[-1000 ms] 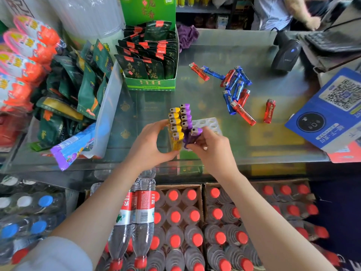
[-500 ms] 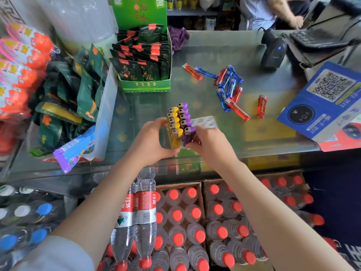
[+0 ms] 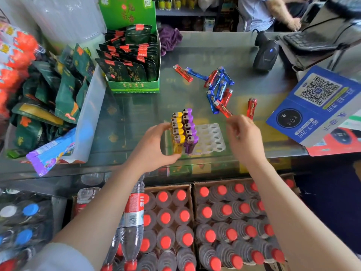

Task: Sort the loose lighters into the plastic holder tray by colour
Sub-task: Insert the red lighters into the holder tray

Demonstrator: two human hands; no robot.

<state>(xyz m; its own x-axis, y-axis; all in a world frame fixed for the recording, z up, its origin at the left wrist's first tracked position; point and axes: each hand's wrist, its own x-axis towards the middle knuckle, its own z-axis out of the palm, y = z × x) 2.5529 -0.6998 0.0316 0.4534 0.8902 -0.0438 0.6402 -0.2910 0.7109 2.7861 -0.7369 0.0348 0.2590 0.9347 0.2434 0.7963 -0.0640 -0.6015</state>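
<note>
The clear plastic tray (image 3: 210, 141) sits on the glass counter (image 3: 136, 118) near its front edge. Two rows of lighters stand upright in its left part: a row of yellow lighters (image 3: 177, 132) on the outside and a row of purple lighters (image 3: 189, 130) just beside it. The slots to the right of the purple row show as bare holes.

The left hand (image 3: 154, 147) grips the tray at its left side, the fingers curled round the edge next to the yellow row and the thumb reaching under the front corner.

The right hand (image 3: 243, 137) is in the air to the right of the tray, apart from it, with the fingers loosely bent and blurred; it holds nothing that can be seen. Its fingertips are close to a single red lighter (image 3: 251, 107) lying alone on the counter, and close to the lower end of a loose pile of red and blue lighters (image 3: 218, 89) that lies further back, beyond the tray and to its right
</note>
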